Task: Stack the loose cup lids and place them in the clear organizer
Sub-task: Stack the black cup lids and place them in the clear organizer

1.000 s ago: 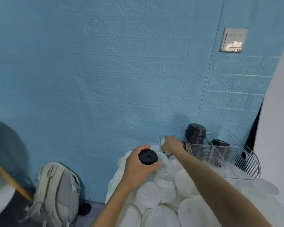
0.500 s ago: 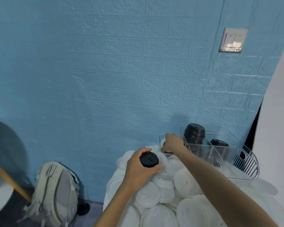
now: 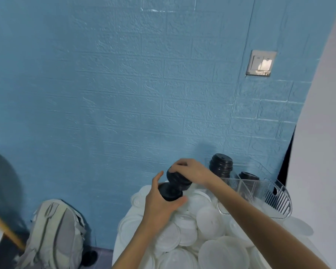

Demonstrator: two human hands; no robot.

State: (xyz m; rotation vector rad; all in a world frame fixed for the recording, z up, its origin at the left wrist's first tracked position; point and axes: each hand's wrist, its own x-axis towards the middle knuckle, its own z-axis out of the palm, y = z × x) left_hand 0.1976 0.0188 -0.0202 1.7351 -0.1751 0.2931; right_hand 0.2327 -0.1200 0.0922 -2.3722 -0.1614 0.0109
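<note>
Left hand (image 3: 160,205) grips black lids (image 3: 170,192); right hand (image 3: 190,172) just above grips a second black lid stack (image 3: 177,179)

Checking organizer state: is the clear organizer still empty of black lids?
No: a tall stack of black lids and a shorter stack already stand inside the clear organizer.
</note>
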